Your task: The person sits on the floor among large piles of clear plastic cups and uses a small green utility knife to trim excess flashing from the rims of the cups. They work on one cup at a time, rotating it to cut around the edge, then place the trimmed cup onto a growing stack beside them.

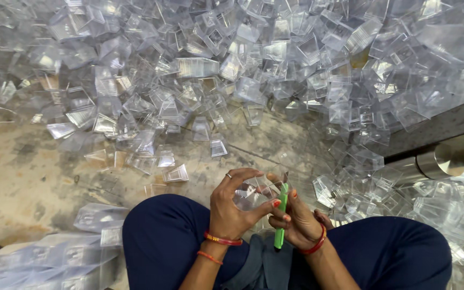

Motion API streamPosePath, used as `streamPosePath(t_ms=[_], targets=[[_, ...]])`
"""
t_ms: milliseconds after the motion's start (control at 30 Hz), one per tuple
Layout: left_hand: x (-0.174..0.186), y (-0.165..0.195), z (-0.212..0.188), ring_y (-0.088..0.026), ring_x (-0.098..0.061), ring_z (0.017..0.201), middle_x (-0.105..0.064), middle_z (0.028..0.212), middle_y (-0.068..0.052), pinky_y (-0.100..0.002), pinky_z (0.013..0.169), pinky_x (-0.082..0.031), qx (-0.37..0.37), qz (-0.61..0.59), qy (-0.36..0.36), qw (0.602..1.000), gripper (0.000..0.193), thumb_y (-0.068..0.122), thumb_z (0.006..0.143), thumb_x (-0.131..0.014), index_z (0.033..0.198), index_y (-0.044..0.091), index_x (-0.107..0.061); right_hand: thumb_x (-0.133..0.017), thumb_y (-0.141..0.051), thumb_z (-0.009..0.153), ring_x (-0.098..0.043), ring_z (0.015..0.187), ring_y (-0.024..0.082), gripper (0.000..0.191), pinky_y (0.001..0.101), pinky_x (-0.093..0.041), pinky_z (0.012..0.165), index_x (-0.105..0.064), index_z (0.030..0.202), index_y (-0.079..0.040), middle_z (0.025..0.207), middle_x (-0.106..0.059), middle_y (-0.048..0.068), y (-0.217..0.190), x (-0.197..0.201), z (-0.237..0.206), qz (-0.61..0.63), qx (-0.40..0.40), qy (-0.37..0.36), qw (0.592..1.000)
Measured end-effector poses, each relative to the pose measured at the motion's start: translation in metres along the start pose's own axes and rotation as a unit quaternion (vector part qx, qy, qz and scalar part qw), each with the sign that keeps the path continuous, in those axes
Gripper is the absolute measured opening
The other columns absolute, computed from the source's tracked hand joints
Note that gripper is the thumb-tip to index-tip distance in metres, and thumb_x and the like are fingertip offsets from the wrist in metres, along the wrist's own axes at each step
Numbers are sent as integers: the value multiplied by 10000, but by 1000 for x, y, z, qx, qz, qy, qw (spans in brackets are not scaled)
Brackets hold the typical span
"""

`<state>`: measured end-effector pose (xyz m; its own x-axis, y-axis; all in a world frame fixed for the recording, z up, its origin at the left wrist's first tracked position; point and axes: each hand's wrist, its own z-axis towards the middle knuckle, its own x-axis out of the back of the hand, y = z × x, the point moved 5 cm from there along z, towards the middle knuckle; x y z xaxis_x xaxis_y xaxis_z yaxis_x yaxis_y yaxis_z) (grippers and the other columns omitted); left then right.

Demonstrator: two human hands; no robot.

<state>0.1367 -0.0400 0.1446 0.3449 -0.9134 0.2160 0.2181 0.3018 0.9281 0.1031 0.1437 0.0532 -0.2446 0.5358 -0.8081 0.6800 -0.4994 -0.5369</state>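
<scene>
My left hand (232, 207) grips a small clear plastic piece (251, 194) between thumb and fingers, above my lap. My right hand (296, 217) is closed around a green-handled tool (281, 217), which stands upright with its tip against the clear piece. Both wrists wear red and orange bangles, and a ring sits on a left finger. My legs in dark blue trousers (162, 236) are crossed on the floor below the hands.
A large heap of clear plastic pieces (232, 70) covers the stone floor (22, 177) ahead and to the right. A metal bar with a round pipe (447, 158) juts in at the right. More clear plastic parts (55, 258) lie stacked at the lower left.
</scene>
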Motion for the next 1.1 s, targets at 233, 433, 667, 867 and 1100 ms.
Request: streamPosePath(t_ms=[233,433,667,867,1100], targets=[[-1,7,-3,-260,-746,1029,-716,1187,-67,-364,843,-611,-32,39,37,998,557,292,657,-907,1166,149,-733,-610,-396,932,-443,579,37,630,195,-330,492,-447,1435,-53,1188,-691,56,-31,14,0,-173,36,110,978],[-6,8,1,-275,-744,914,-732,1097,-48,-381,721,-598,-50,140,21,989,513,330,687,-908,1143,170,-735,-676,-246,962,-467,579,48,396,201,-354,505,-665,1254,22,837,-666,65,-59,16,-3,-369,128,184,902],[-2,-8,1,-249,-750,967,-744,1115,-60,-356,733,-615,-44,88,50,994,529,377,724,-890,1161,143,-705,-691,-85,915,-722,774,97,197,236,-560,719,-737,1067,31,877,-765,55,-68,-3,25,-510,179,208,815],[26,-85,2,-222,-722,890,-724,1078,-109,-332,607,-549,214,-455,222,835,681,632,944,-499,1323,77,-606,-695,-176,923,-729,701,125,171,300,-566,630,-778,1020,-63,786,-779,60,-59,-25,53,-667,101,218,705],[30,-106,-4,-249,-707,824,-698,1041,-125,-332,596,-537,239,-464,260,813,802,730,944,-345,1290,60,-620,-702,-441,849,-702,639,312,296,438,-529,611,-785,940,-172,682,-719,112,-45,-67,89,-826,85,126,543]])
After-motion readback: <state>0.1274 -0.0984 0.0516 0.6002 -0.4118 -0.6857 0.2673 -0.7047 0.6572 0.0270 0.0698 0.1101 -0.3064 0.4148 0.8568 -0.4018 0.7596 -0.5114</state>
